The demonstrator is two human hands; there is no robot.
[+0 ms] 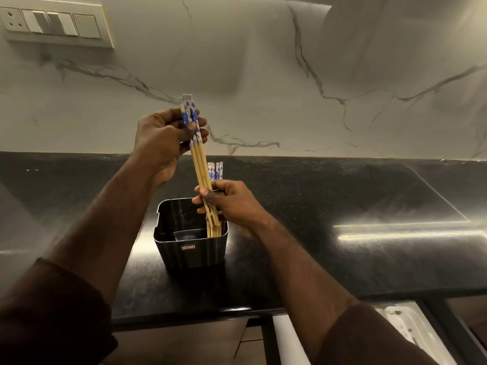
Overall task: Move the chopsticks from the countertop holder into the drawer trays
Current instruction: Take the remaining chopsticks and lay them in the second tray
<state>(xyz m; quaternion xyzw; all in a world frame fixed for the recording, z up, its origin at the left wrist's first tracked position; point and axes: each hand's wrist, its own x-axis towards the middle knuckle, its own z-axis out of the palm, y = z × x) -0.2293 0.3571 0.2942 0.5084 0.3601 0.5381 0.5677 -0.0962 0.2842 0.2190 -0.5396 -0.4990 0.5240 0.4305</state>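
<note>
Chopsticks (200, 168), blue-patterned tops: a bundle is being held over the black holder (190, 248), which is standing on the dark counter (329, 206). Left hand (163, 143) is pinching the tops; right hand (229, 202) is gripping the shafts. Several more are standing inside, apparently upright.

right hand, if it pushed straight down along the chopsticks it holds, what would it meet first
Most likely the rim of the black holder directly below the right hand; the chopsticks it grips already reach inside. Depth is unclear, so it might slip inside instead.
</note>
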